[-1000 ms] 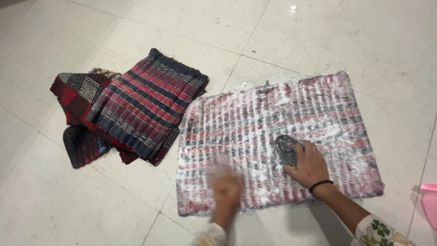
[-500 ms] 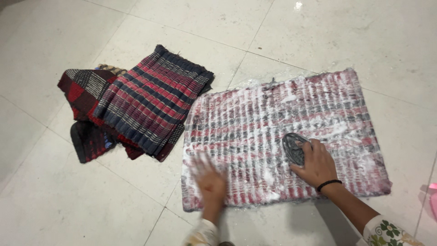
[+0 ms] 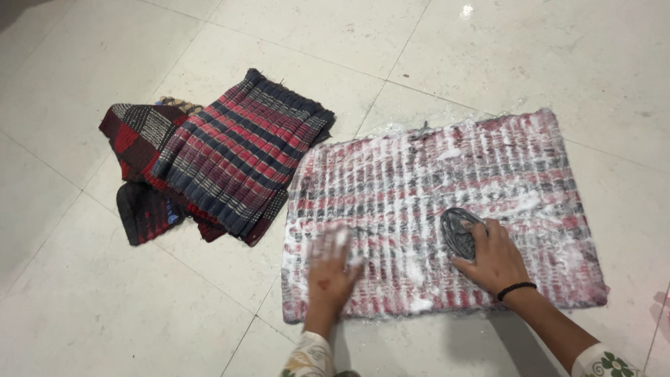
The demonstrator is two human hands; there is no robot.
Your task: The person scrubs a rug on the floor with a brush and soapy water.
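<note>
A red, grey and dark striped woven mat [image 3: 488, 160] lies flat on the tiled floor, covered in white soap foam. My right hand [image 3: 497, 260] grips a dark oval scrubbing brush [image 3: 459, 230] pressed onto the mat near its front right part. My left hand [image 3: 331, 269] is blurred with motion, fingers spread and flat on the soapy mat near its front left corner, with foam on the fingers. A black band circles my right wrist.
A pile of folded red, navy and grey striped mats [image 3: 230, 153] lies on the floor to the left of the soapy mat, over a dark checked cloth [image 3: 136, 136]. Pale floor tiles [image 3: 105, 307] surround everything. A pink object peeks in at the right edge.
My left hand has kept rubbing back and forth over the mat's front left part. The right hand and brush stayed almost in place; the view shifted slightly.
</note>
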